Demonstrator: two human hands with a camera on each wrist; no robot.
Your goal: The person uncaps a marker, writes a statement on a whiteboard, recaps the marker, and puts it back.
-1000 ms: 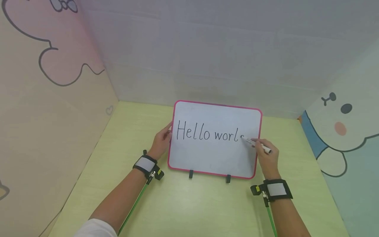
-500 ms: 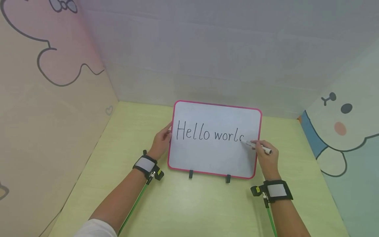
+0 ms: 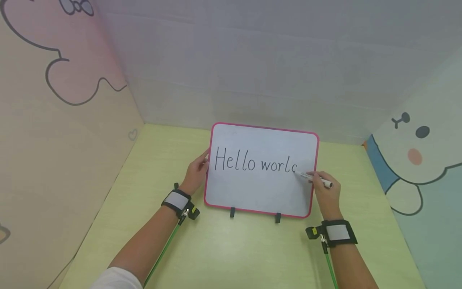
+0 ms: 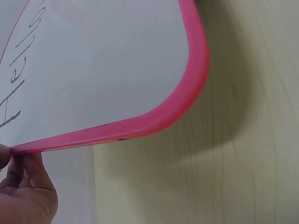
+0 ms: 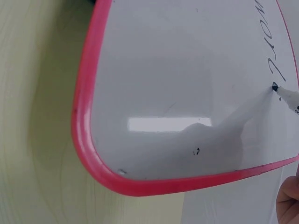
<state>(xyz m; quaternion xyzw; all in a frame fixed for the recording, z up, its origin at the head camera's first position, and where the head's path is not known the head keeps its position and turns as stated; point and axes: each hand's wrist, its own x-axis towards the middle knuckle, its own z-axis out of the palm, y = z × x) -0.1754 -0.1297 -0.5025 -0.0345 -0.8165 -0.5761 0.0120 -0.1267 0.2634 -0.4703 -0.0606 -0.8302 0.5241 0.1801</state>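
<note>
A pink-framed whiteboard (image 3: 260,192) stands tilted on two black feet on the yellow-green table (image 3: 216,249). It reads "Hello worl" plus a half-drawn letter. My left hand (image 3: 196,172) grips the board's left edge, and the left wrist view shows its fingers (image 4: 23,186) pinching the pink frame (image 4: 187,98). My right hand (image 3: 325,190) holds a white marker (image 3: 317,179) with its tip touching the board at the last letter. From the right wrist, the marker tip (image 5: 275,87) rests on the whiteboard (image 5: 187,74) surface beside the writing.
Cartoon-printed panels wall in the table: pink and cream at the left (image 3: 54,120), grey at the back (image 3: 252,60), a white-and-blue figure at the right (image 3: 426,160). Both wrists wear black bands (image 3: 337,232) with green cables.
The marker tip has drawn the curved start of a new letter after "worl" and shifted slightly. The left hand and the board have stayed put.
</note>
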